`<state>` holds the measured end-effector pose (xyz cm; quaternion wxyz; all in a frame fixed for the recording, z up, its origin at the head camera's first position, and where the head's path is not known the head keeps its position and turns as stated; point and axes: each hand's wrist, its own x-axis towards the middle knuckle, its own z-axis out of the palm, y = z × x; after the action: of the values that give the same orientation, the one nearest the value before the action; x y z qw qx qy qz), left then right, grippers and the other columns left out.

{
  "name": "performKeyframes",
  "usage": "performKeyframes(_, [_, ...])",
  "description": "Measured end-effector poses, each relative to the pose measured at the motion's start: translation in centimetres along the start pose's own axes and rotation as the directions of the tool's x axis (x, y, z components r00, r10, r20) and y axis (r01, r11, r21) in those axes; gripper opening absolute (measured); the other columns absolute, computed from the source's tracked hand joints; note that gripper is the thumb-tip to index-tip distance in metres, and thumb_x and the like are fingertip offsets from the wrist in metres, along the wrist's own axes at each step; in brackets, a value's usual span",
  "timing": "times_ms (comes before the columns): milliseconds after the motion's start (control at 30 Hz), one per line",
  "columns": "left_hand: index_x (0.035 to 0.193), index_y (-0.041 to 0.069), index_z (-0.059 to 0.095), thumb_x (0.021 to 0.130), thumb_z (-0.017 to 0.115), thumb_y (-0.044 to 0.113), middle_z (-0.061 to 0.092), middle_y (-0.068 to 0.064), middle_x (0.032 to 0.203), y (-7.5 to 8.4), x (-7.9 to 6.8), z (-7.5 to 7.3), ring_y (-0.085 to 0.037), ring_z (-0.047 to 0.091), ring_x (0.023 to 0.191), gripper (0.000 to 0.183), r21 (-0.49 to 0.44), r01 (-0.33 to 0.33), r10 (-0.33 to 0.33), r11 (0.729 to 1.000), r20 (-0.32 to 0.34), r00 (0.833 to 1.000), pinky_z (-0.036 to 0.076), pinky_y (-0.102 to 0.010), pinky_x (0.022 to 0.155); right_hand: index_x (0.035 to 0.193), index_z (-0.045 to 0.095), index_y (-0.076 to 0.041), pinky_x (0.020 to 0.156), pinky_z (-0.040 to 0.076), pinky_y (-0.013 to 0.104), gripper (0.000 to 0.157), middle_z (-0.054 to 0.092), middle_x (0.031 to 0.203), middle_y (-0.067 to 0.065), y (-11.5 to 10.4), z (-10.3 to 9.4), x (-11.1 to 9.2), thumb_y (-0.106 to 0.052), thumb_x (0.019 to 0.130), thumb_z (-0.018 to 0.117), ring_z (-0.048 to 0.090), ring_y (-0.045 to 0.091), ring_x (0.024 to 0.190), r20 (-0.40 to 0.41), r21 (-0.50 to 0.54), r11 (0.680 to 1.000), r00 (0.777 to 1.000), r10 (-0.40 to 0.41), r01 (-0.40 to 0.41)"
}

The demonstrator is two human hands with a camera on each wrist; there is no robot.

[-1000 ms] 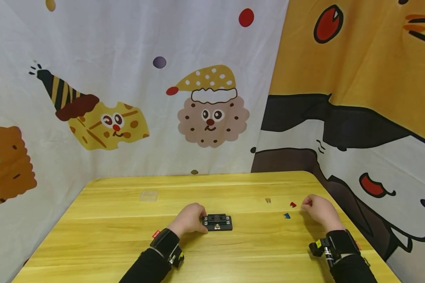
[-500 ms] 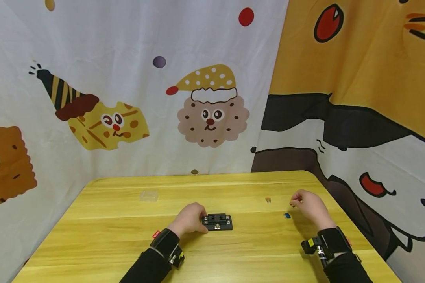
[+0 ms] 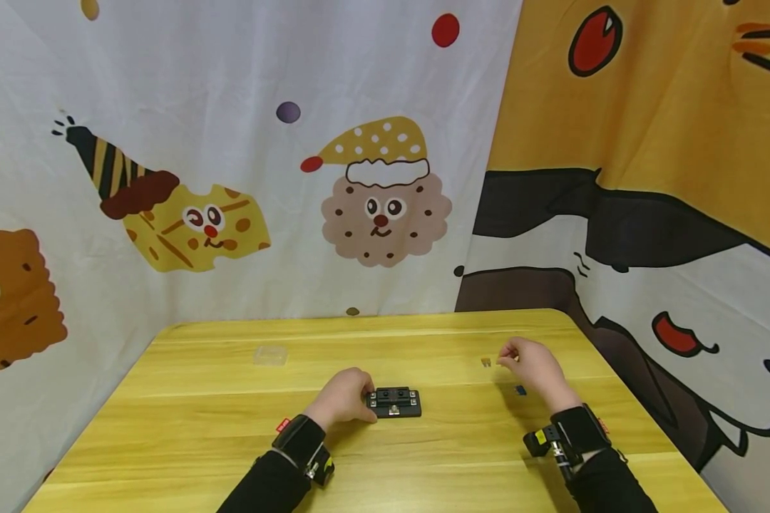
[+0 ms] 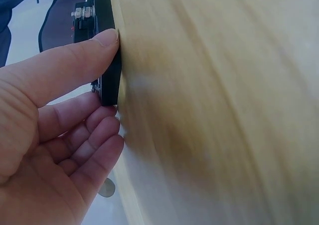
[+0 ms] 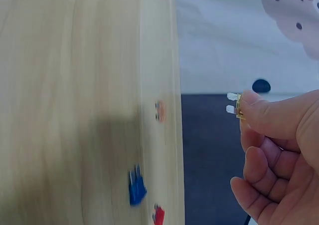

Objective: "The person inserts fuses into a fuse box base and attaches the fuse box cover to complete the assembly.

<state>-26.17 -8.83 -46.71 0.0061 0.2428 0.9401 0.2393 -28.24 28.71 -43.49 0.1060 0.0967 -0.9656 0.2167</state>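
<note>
One left hand (image 3: 340, 397): gripping the left end of the block, thumb lying on the near edge, other fingers bending in at the end. One block (image 3: 398, 404), black, bearing metal screws: lying flat on the table, just right of the left hand, near the middle of the tabletop. One right hand (image 3: 532, 367): hovering above the table, right of the block and well apart from it, pinching a small fuse between thumb and forefinger, the remaining fingers curling loosely. One yellow fuse (image 5: 239, 108), clear-tinted: sitting in that pinch, its two metal blades pointing away from the fingertips. One orange fuse (image 3: 485, 363): lying on the table, just left of the right hand's fingertips in the head view. One blue fuse (image 3: 520, 390): lying on the table, nearer the person than the orange one, its two blades showing in the right wrist view. One red fuse (image 5: 158, 216): resting on the table, only partly showing at the lower edge of the right wrist view. One clear box (image 3: 270, 355): standing on the far left part of the table. One table (image 3: 199, 427), wood-grained, yellowish: carrying these goods. One printed curtain (image 3: 231, 85): hanging behind the table.
</note>
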Motion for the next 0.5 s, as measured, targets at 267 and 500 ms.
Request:
performKeyframes(267, [0.091,0.005,0.070,0.063,0.095,0.024,0.058,0.002,0.082,-0.1,0.1,0.1,-0.014,0.051,0.074,0.042,-0.001,0.004,-0.004,1.000,0.006,1.000,0.048,-0.034,0.074,0.088,0.064,-0.009,0.065,0.045,0.036,0.010,0.063,0.083,0.002,-2.1,1.2,0.7,-0.012,0.089,0.073,0.053,0.017,0.068,0.010,0.022,0.998,0.999,-0.052,0.051])
performKeyframes(500, [0.091,0.005,0.070,0.063,0.095,0.024,0.057,0.002,0.082,-0.1,0.1,0.1,-0.014,0.050,0.073,0.043,-0.002,0.011,-0.011,1.000,0.005,1.000,0.047,-0.034,0.073,0.087,0.063,-0.012,0.068,0.048,0.037,0.011,0.062,0.081,0.000,-3.9,2.8,1.3,-0.012,0.089,0.074,0.055,0.015,0.071,0.030,0.043,0.995,0.995,-0.092,0.091])
